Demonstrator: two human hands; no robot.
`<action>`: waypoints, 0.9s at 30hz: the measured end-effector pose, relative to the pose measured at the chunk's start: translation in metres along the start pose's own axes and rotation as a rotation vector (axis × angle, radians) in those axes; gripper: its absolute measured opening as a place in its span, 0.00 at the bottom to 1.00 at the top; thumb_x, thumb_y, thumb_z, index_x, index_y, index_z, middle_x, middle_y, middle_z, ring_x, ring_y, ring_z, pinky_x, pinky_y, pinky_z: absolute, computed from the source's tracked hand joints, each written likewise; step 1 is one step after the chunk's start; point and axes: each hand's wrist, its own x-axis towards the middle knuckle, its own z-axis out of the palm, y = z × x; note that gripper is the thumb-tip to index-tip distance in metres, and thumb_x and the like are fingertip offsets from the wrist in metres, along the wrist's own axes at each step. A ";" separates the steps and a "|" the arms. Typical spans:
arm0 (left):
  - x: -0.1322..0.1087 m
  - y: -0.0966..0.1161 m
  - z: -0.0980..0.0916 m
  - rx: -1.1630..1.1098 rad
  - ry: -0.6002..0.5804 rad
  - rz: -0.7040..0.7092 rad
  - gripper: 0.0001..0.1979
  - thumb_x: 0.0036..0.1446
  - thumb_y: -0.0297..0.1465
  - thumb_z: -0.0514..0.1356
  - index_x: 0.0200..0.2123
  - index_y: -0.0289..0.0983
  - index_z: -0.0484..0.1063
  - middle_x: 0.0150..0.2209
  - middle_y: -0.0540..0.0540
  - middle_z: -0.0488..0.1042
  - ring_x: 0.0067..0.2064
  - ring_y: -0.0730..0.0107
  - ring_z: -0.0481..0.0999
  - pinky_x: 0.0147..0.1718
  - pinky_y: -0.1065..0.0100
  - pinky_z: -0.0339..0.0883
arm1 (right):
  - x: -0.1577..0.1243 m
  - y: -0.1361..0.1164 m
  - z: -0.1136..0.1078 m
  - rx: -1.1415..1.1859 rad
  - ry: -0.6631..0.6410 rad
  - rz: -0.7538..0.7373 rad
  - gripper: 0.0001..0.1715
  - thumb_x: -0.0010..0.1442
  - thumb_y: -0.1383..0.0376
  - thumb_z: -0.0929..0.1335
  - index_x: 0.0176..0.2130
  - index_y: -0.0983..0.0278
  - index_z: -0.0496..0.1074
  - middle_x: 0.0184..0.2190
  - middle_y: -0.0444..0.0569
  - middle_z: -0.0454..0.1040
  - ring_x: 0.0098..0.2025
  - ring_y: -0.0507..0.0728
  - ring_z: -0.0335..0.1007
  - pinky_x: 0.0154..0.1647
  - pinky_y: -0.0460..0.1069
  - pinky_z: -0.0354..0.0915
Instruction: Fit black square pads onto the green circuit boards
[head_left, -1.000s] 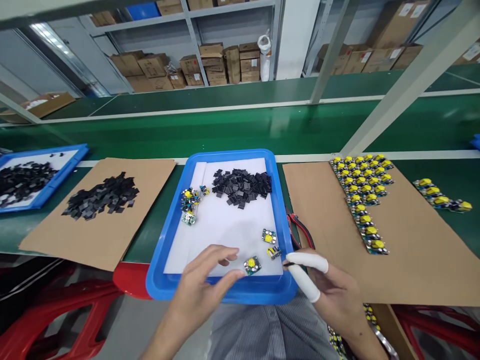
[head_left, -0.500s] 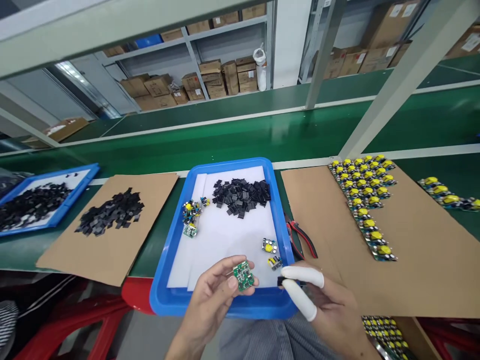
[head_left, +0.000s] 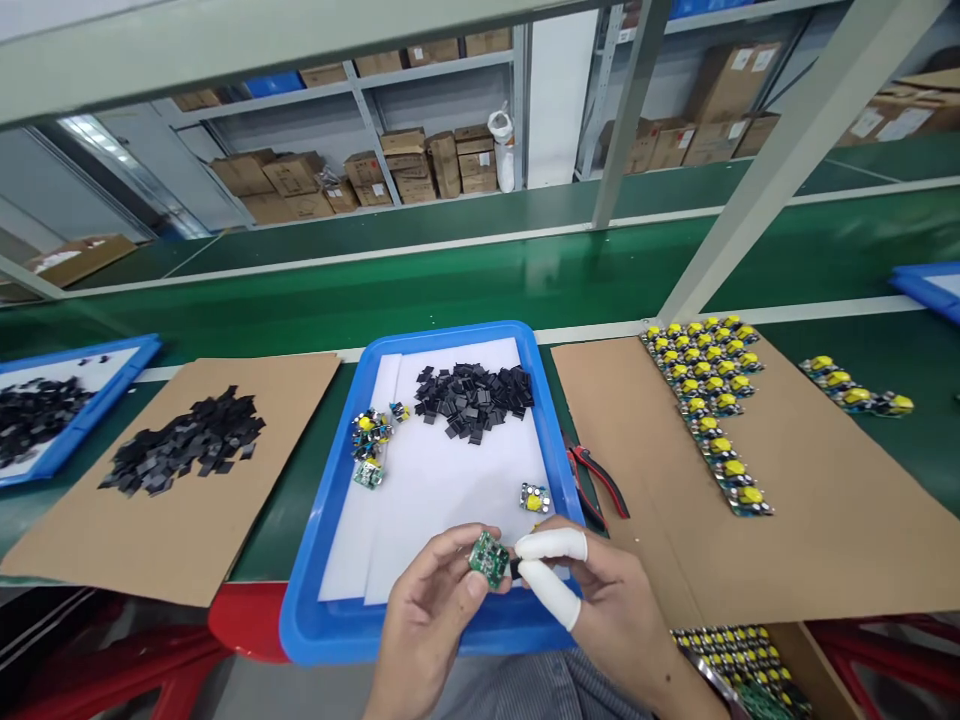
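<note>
My left hand point(head_left: 442, 590) is closed on a small green circuit board point(head_left: 490, 560), held by its edges with the soldered face toward me. White finger cots cover the thumb and forefinger of my right hand point(head_left: 592, 590). Between those two fingertips is a small black piece point(head_left: 515, 568), pinched right at the board's right edge; whether it touches the board I cannot tell. Both hands are over the near part of a blue tray point(head_left: 330, 640). Inside the tray lie a heap of black pieces point(head_left: 474, 398), a cluster of boards point(head_left: 371, 432) and a single board point(head_left: 535, 498) near my right hand.
Red-handled pliers point(head_left: 600, 480) lie right of the tray. Rows of boards with yellow parts point(head_left: 709, 385) stand on cardboard point(head_left: 825, 540) at the right. More black pieces point(head_left: 187, 440) lie on cardboard at the left. A box of boards point(head_left: 739, 665) sits low at the right.
My right hand has moved left with the black piece, up to the circuit board's edge. My left hand still holds the board. The whole view has shifted slightly.
</note>
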 end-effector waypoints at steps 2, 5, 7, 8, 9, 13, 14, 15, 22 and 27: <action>-0.003 0.003 0.004 0.024 0.026 -0.008 0.18 0.58 0.36 0.72 0.52 0.40 0.82 0.56 0.37 0.76 0.41 0.61 0.81 0.40 0.65 0.80 | -0.001 0.004 0.000 0.018 0.027 0.013 0.18 0.62 0.73 0.72 0.47 0.53 0.81 0.38 0.44 0.81 0.37 0.54 0.81 0.40 0.46 0.78; -0.007 0.006 0.011 0.026 0.059 -0.026 0.24 0.52 0.36 0.75 0.53 0.40 0.82 0.59 0.37 0.72 0.38 0.62 0.81 0.34 0.67 0.79 | -0.002 0.008 -0.002 -0.009 0.052 0.016 0.21 0.61 0.74 0.73 0.48 0.50 0.81 0.39 0.42 0.81 0.37 0.53 0.80 0.39 0.46 0.77; -0.008 0.007 0.013 0.013 0.075 -0.060 0.26 0.52 0.35 0.76 0.54 0.42 0.80 0.54 0.39 0.76 0.32 0.67 0.80 0.30 0.67 0.78 | -0.002 0.009 -0.002 -0.040 0.046 -0.004 0.21 0.62 0.74 0.73 0.48 0.49 0.81 0.39 0.42 0.81 0.38 0.53 0.80 0.40 0.46 0.77; -0.008 0.007 0.013 0.006 0.074 -0.080 0.25 0.53 0.35 0.75 0.55 0.42 0.80 0.49 0.40 0.78 0.30 0.69 0.79 0.30 0.67 0.78 | -0.002 0.009 -0.003 -0.053 0.040 -0.023 0.21 0.62 0.74 0.72 0.48 0.49 0.81 0.39 0.43 0.81 0.38 0.53 0.80 0.40 0.46 0.76; -0.008 0.006 0.012 0.000 0.067 -0.098 0.24 0.54 0.35 0.75 0.54 0.42 0.80 0.44 0.42 0.80 0.29 0.68 0.79 0.31 0.67 0.78 | -0.002 0.007 -0.003 -0.066 0.032 -0.047 0.22 0.62 0.75 0.72 0.48 0.50 0.81 0.39 0.43 0.81 0.38 0.53 0.79 0.40 0.46 0.76; -0.005 0.002 0.005 0.005 -0.043 -0.074 0.20 0.54 0.33 0.75 0.52 0.42 0.82 0.44 0.41 0.79 0.34 0.64 0.81 0.34 0.65 0.80 | -0.001 0.001 -0.001 -0.115 -0.035 -0.174 0.25 0.62 0.79 0.71 0.52 0.53 0.79 0.41 0.47 0.79 0.39 0.54 0.77 0.41 0.48 0.74; -0.005 0.001 0.003 0.006 -0.080 -0.061 0.21 0.54 0.32 0.75 0.53 0.43 0.81 0.48 0.40 0.78 0.36 0.63 0.81 0.33 0.65 0.80 | 0.000 -0.001 -0.001 -0.127 -0.049 -0.209 0.26 0.62 0.80 0.70 0.53 0.55 0.78 0.41 0.48 0.79 0.40 0.54 0.77 0.41 0.49 0.74; -0.004 0.000 0.001 0.007 -0.109 -0.055 0.22 0.55 0.32 0.74 0.54 0.44 0.81 0.52 0.39 0.77 0.36 0.64 0.80 0.33 0.65 0.80 | 0.000 -0.003 0.000 -0.137 -0.059 -0.243 0.27 0.62 0.81 0.70 0.54 0.56 0.78 0.40 0.49 0.78 0.40 0.55 0.77 0.41 0.50 0.74; -0.007 -0.005 0.001 0.039 -0.069 -0.072 0.22 0.55 0.31 0.75 0.54 0.45 0.80 0.48 0.42 0.82 0.47 0.60 0.81 0.45 0.66 0.77 | 0.001 -0.010 -0.001 -0.256 -0.095 -0.339 0.25 0.62 0.82 0.68 0.53 0.62 0.77 0.39 0.52 0.77 0.39 0.56 0.75 0.39 0.51 0.73; -0.007 -0.001 0.005 0.100 -0.042 -0.092 0.17 0.54 0.32 0.75 0.47 0.41 0.83 0.42 0.44 0.82 0.42 0.63 0.81 0.42 0.69 0.77 | -0.001 -0.013 -0.004 -0.325 -0.127 -0.254 0.19 0.64 0.78 0.69 0.50 0.60 0.77 0.36 0.49 0.77 0.37 0.55 0.74 0.38 0.50 0.71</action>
